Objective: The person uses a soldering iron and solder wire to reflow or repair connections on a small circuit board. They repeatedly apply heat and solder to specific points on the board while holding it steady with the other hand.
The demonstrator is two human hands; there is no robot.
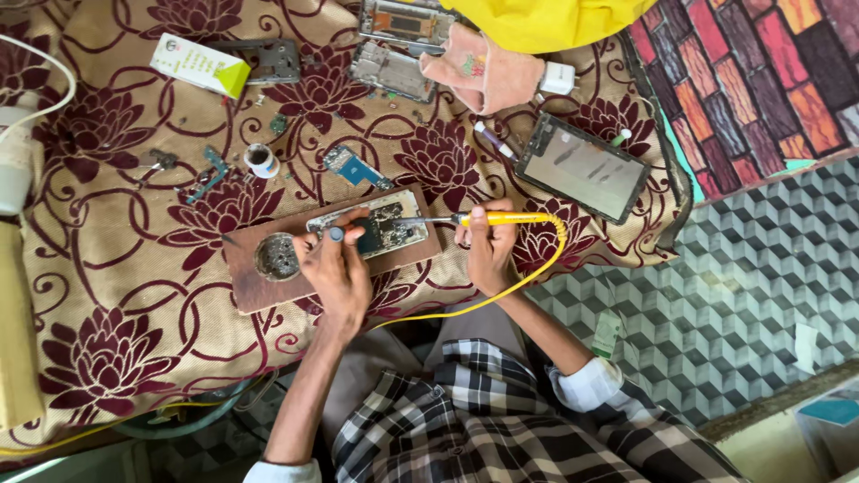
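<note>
This is a makeshift phone-repair workshop set up in a home-like room. A low table (107,295) draped in beige cloth with maroon flowers carries an opened phone with bare circuit board (380,225) on a brown wooden board (259,286), a yellow-handled soldering iron (497,218), stripped grey phone frames (394,72) farther off, and a detached dark screen panel (583,168) to the right. Grey cube-patterned flooring (743,268) lies beside it.

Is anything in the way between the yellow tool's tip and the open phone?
Nothing visible. The right hand holds the soldering iron, and its tip reaches straight onto the open phone. The left hand steadies the phone from its near side, clear of the tip.
</note>
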